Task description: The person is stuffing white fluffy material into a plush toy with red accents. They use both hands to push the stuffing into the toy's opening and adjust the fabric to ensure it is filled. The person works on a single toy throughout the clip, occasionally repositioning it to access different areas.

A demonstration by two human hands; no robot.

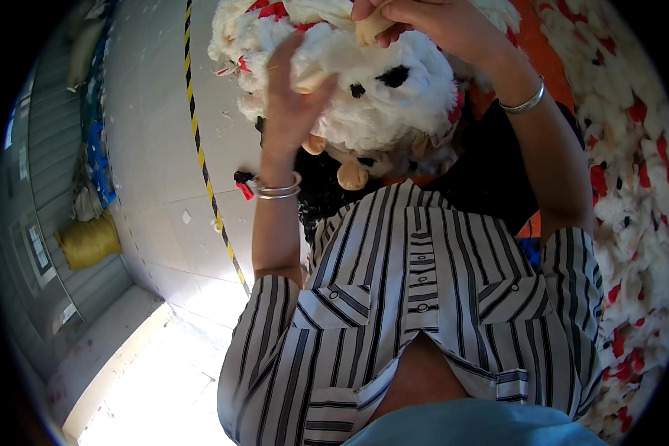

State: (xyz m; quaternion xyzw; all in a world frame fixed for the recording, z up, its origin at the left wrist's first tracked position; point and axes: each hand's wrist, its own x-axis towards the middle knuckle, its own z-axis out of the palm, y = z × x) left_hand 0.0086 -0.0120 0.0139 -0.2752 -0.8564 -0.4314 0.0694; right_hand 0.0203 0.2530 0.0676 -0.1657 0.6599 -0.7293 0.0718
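Head view: at far left a yellow sack (89, 239) is resting beside a ridged grey wall (59, 171), while black-and-yellow tape (192, 111) is running along a smooth grey floor (149, 126), bright light washing over its lower part. The left hand (293, 104) is blurring, fingers spreading wide, and is hiding part of the white plush (401, 108) behind it — whether it is touching the fur, I cannot tell. That plush is lying at top centre, fluffy and rounded, showing black patches and round tan nubs. The right hand (442, 26) is pinching a soft beige piece (370, 28) above it, fingers partly covering it. Black cloth (490, 167) is spreading below; rightward, an orange surface (548, 52) is bordering a shaggy heap (624, 223) of white, red and black scraps.
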